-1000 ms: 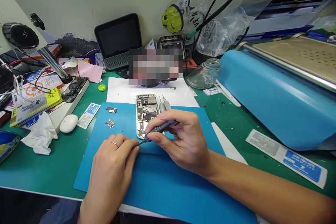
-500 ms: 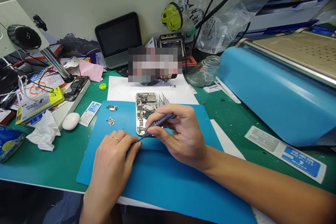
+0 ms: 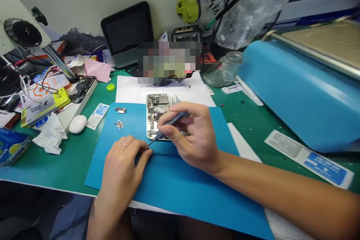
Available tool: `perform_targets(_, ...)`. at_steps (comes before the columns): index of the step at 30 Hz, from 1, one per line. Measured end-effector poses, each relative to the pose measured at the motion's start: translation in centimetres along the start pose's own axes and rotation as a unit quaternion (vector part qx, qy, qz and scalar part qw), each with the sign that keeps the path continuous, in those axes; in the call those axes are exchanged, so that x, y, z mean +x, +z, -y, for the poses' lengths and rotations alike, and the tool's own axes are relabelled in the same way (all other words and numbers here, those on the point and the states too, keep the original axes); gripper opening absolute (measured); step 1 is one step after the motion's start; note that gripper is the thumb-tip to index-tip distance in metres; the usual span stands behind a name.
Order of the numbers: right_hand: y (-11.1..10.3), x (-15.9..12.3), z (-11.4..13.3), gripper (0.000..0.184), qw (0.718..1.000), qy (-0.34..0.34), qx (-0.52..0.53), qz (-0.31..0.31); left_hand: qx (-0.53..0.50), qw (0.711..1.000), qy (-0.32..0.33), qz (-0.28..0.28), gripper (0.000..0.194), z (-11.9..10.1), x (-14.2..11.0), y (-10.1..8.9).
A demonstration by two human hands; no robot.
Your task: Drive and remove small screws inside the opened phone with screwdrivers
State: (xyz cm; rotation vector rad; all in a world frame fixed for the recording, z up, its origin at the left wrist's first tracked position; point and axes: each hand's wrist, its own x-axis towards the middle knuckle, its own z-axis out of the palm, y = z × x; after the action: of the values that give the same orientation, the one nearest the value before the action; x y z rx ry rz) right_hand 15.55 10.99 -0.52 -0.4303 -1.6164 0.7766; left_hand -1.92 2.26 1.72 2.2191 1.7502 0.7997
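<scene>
My right hand [image 3: 194,135] grips a dark precision screwdriver [image 3: 174,120], slanted so that its tip meets the fingertips of my left hand [image 3: 123,168]. The left thumb and forefinger are pinched together just below the tip; whatever lies between them is too small or hidden to make out. Behind both hands an opened phone [image 3: 158,110] with bare inner parts lies on a blue mat [image 3: 180,183], partly covered by my right hand. Two small metal phone parts, one a connector-like piece [image 3: 120,110] and one a bracket-like piece [image 3: 119,124], rest on the mat to the left.
A white earbud case [image 3: 78,124], a crumpled tissue [image 3: 52,134] and a yellow box [image 3: 45,108] crowd the left. A glass jar [image 3: 223,70] lies tilted at the back. A large blue machine [image 3: 284,97] and a label strip [image 3: 309,159] occupy the right.
The view has shifted slightly, so the scene sits higher in the frame. Both hands keep their hold, with the screwdriver tip staying at the left fingertips.
</scene>
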Motion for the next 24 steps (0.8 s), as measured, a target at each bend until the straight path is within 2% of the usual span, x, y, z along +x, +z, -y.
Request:
perform_targets(7,-0.08,0.06,0.32,0.030,0.999,0.039,0.022,0.000,-0.002,1.000,-0.018,-0.008,0.016,-0.43,-0.29,0.23)
perform_targets(15,-0.11,-0.43,0.82,0.036,1.000,0.010,-0.004,0.004,0.015,0.999,-0.013,-0.036,0.016,-0.64,-0.27,0.32)
perform_targets(24,-0.34,-0.31,0.43,0.035,0.999,0.033,-0.019,-0.019,0.043,0.998,0.017,-0.047,0.016,-0.85,-0.28,0.33)
